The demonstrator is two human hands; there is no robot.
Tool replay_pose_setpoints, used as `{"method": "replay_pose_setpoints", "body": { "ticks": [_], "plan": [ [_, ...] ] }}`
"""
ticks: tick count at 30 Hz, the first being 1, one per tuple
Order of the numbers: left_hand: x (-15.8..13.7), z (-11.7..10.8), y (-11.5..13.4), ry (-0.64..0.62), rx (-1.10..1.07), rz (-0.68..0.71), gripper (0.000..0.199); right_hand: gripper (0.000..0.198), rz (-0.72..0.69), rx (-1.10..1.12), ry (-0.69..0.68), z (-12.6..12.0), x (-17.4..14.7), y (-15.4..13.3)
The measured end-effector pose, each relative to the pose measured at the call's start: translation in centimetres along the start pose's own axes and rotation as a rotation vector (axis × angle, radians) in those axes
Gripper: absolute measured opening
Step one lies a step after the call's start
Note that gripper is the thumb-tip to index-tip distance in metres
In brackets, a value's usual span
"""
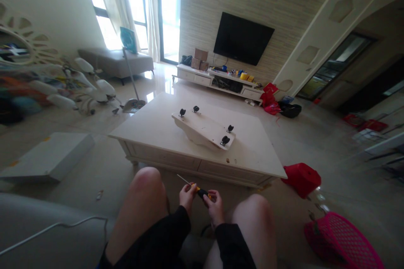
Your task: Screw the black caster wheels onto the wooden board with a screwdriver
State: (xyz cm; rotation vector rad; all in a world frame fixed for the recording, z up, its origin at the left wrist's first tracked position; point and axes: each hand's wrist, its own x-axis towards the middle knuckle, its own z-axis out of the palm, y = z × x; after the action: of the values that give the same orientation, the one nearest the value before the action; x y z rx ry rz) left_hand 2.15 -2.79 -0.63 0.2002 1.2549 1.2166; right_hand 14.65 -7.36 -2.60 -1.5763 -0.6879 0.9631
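Note:
Between my knees I hold a screwdriver (202, 192) with a black and yellow handle, its thin metal shaft pointing up and to the left. My left hand (187, 196) pinches it near where the shaft meets the handle. At the handle's rear end are the closed fingers of my right hand (215, 207). In front of me a white board-like piece (205, 128) lies on the white coffee table (151, 122). Black caster wheels (225, 140) stand up from its corners. Small bits (227, 160) lie near the table's front edge.
A pink basket (344, 239) and a red bucket-like container (303, 180) stand on the floor at right. At left are a white box (47, 155) and a long-handled dustpan (134, 104). A low TV cabinet (194, 76) with clutter stands along the far wall.

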Motion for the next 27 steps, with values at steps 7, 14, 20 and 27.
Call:
{"method": "replay_pose_setpoints", "body": {
  "ticks": [7,14,20,27],
  "plan": [
    [1.1,-0.1,1.0,0.078,-0.039,0.044,0.023,0.059,0.130,0.104,0.031,-0.6,0.4,-0.2],
    [1.9,0.1,2.1,0.176,-0.097,0.067,0.024,0.036,0.147,0.101,0.043,-1.1,0.7,0.0],
    [1.9,0.1,1.8,0.160,-0.124,0.038,0.017,0.041,0.129,0.090,0.019,-1.2,0.6,-0.4],
    [2.6,-0.1,1.7,0.199,-0.178,0.047,0.011,0.043,0.089,0.052,-0.015,-0.5,0.0,-0.8]
  ]
}}
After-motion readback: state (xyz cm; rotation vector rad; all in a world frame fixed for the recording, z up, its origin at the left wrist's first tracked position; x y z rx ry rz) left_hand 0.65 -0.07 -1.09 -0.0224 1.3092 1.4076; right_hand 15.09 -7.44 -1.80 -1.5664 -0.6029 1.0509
